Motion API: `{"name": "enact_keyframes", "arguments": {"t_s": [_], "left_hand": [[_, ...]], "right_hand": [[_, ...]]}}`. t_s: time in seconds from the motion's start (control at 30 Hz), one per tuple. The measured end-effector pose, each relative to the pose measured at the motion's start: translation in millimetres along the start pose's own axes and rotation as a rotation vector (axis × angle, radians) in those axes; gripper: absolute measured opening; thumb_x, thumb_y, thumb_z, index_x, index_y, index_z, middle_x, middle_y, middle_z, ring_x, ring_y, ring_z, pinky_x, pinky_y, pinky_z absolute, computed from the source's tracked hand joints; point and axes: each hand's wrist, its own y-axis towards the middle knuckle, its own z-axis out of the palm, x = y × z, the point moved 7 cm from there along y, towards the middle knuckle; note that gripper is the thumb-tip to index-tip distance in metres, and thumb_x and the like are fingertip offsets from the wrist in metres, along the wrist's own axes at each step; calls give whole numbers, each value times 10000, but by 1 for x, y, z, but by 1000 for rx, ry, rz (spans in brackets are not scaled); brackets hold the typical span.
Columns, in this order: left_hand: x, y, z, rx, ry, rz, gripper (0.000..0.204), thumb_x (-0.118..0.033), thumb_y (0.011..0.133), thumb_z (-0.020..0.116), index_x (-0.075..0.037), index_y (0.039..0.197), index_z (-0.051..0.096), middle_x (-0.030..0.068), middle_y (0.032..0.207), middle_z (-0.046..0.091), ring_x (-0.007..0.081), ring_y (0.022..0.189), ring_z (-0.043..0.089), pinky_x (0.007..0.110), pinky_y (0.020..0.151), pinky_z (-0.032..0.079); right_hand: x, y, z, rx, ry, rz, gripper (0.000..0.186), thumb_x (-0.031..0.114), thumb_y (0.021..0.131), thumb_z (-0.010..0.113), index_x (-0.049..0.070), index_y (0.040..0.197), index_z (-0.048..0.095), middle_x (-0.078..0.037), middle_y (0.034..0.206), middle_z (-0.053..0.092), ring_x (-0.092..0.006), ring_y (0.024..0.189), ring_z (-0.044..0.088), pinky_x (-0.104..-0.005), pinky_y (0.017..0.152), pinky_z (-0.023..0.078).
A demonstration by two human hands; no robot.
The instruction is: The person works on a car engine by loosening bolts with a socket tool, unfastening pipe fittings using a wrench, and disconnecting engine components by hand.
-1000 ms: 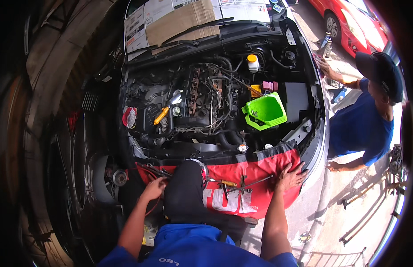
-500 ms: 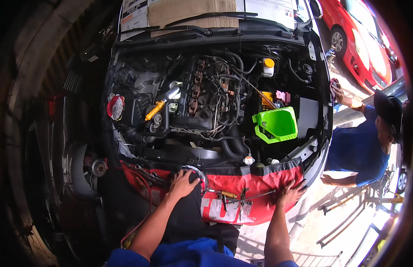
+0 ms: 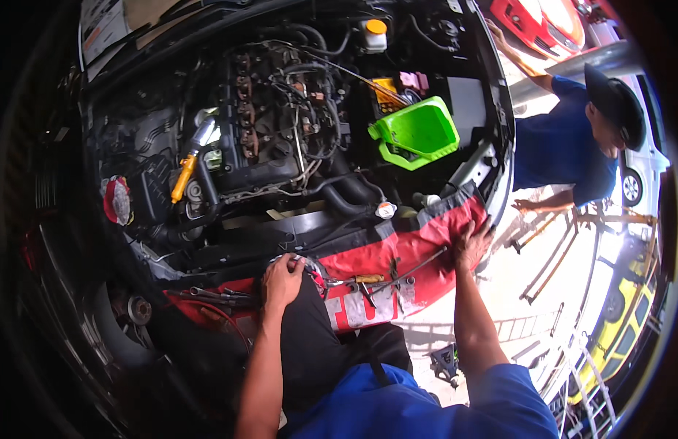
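Note:
My left hand (image 3: 283,282) rests with bent fingers at the top of my raised knee (image 3: 306,322), by the front edge of the open engine bay; nothing shows held in it. A bunched white-and-red cloth (image 3: 315,278) lies beside it, partly hidden. My right hand (image 3: 472,245) lies flat, fingers spread, on the right end of the red fender cover (image 3: 434,249). Between my hands, a screwdriver with a yellowish handle (image 3: 368,279), a long thin metal rod (image 3: 424,265) and small metal tools lie on the cover. Several wrenches and sockets (image 3: 218,295) lie left of my knee.
The exposed engine (image 3: 273,124) fills the bay. A yellow-and-silver tool (image 3: 189,164) leans on its left; a cut green jug (image 3: 427,132) stands at the right. A co-worker in blue (image 3: 566,139) leans by the car's right side. Crutch-like wooden poles (image 3: 551,263) lie beyond.
The view has swung right, so the car sits further left. The fingers of my left hand look more bent; my right hand stays on the cover. The co-worker's arm reaches further forward.

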Motion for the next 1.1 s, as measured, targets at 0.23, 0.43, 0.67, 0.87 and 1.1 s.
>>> {"name": "enact_keyframes", "arguments": {"t_s": [0.23,0.43,0.67,0.87,1.1], "left_hand": [[-10,9,14,15,-16,97,397,-403,1034,661,-49,1186,758,203,1098,783,403,1081,734,468,947,554],[16,-2,5,-67,-7,165,388,-379,1062,619,-29,1176,742,212,1111,771,416,1090,718,487,959,540],[-28,-28,11,-96,123,375,333,-326,1044,645,-43,1193,739,178,1119,761,404,1122,699,485,980,527],[-70,-57,11,76,-218,374,306,-272,1074,632,-19,1222,720,197,1149,757,374,1066,730,444,937,561],[-131,-116,8,218,102,996,639,-483,998,720,-93,1490,603,178,1472,621,348,1395,573,428,1146,467]], "right_hand": [[-23,18,-9,56,52,9,764,579,1094,451,171,1709,253,-325,1719,210,-507,1589,220,-638,1277,201],[81,-136,-53,263,208,-601,614,167,946,659,147,1545,524,-230,1551,469,-451,1436,432,-580,1188,352],[63,-212,-19,668,22,-1032,329,146,907,624,126,1219,727,-166,1338,601,-363,1317,520,-533,1086,439],[85,-192,-53,735,98,-1153,309,138,897,647,142,1193,734,-142,1229,618,-341,1215,568,-463,1008,504],[154,-199,-123,733,400,-1178,286,95,905,655,102,1181,730,-116,1054,641,-335,1073,617,-454,945,508]]}}
